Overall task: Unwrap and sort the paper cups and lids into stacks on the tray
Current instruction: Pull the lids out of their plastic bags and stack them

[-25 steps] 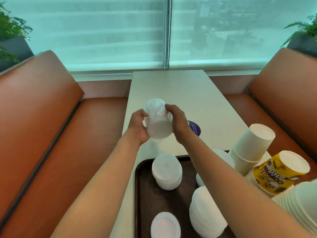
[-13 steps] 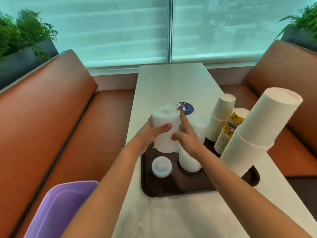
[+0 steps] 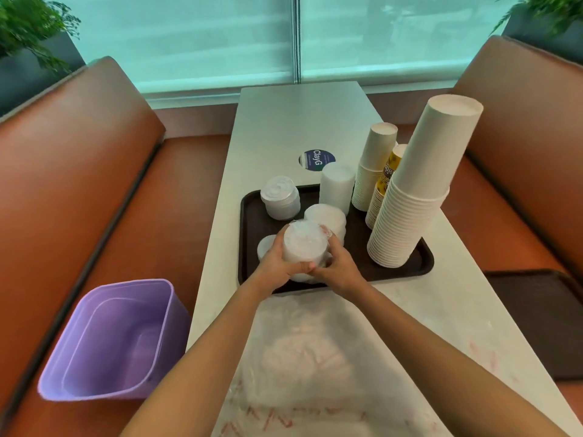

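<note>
the wrapped lids [image 3: 303, 247] sat gripped between the left hand [image 3: 277, 263] and right hand [image 3: 339, 269], over the tray's [image 3: 419, 266] 7 o'clock corner. a slick wrapper could have let them slip and spill. at 3 o'clock the tall cup stack [image 3: 416, 190] leaned; a stray elbow could likely have toppled it.

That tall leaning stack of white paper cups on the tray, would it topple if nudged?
Probably: the tall stack of white cups is high, narrow and visibly leaning, so a push near its top likely tips it. Being paper, it is probably light and slides easily on the tray.
</note>
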`<state>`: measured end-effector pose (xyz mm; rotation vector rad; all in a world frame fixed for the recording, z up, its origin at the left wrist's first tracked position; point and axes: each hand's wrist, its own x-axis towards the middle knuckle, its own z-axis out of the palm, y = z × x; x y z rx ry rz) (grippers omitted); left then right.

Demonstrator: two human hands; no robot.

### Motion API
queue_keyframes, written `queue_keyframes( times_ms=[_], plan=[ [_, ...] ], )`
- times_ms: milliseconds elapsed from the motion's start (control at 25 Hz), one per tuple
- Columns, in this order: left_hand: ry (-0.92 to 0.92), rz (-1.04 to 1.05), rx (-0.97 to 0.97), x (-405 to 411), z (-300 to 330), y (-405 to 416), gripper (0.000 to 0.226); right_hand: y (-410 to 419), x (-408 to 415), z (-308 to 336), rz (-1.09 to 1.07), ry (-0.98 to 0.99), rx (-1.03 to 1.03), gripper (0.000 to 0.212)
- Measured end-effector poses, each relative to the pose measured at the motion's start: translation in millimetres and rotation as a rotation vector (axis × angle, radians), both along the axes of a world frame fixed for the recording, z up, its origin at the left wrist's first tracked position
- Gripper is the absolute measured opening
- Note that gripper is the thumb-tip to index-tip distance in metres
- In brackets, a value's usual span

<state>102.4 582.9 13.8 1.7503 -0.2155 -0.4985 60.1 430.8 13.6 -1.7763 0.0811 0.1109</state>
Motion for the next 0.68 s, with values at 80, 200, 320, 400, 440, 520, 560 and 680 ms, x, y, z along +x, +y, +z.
queue_keyframes(
  times_ms=[80,200,320,400,440,520,560,680],
  plan=[
    [0.008,0.019,-0.014,-5.6,-3.8,-1.9,0.085,-0.5,-1.4,-6.7,-0.005,-0.015,-0.020,0.085],
    [0.027,0.049,-0.052,-6.1,-10.9,-3.7,0.088,-2.4,1.3,-12.9,0.004,-0.033,-0.054,0.081],
    [0.070,0.055,-0.043,-3.1,-12.2,-5.7,0.091,-5.4,5.2,-14.6,0.011,-0.042,-0.056,0.080],
    [0.080,0.053,-0.031,-1.1,-13.6,-7.3,0.092,-7.2,6.8,-14.8,0.009,-0.046,-0.055,0.079],
    [0.077,0.051,-0.020,-1.3,-13.3,-7.9,0.091,-8.0,7.3,-15.0,0.006,-0.042,-0.053,0.078],
    [0.066,0.052,0.005,-0.7,-10.8,-9.0,0.090,-9.8,8.2,-15.6,-0.003,-0.033,-0.057,0.075],
    [0.056,0.046,0.026,-0.6,-8.8,-9.0,0.088,-10.9,8.6,-16.6,-0.009,-0.030,-0.060,0.075],
    [0.019,0.006,0.105,-0.9,-0.3,-9.4,0.086,-14.4,6.7,-19.7,-0.025,-0.021,-0.087,0.085]
  ],
)
